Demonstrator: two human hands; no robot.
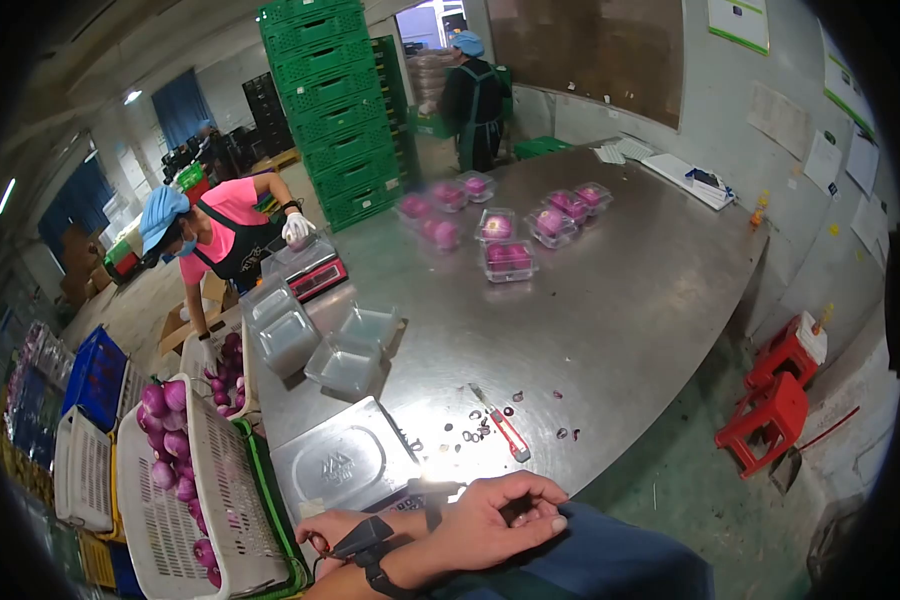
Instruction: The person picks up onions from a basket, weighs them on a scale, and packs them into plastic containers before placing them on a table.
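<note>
My forearms cross at the bottom of the view. My left hand (505, 520) reaches right, above blue cloth at my lap; its fingers curl loosely, thumb apart, with nothing seen in the hollow. On its wrist sits a black strapped device (365, 540). Beside that device my right hand (325, 528) is bent with fingers closed at a thin dark piece, partly hidden by the left forearm. A red-handled utility knife (505, 425) lies on the metal table (470, 340) among dark scraps. Left of it rests a steel scale (345, 455).
Clear plastic trays (355, 345) are near the scale; packed purple onions (510, 260) sit farther back. A white basket of onions (215, 490) stands at the left. A co-worker (235, 225) reaches into another basket. Green crates (335, 110) tower behind; red stools (765, 420) stand right.
</note>
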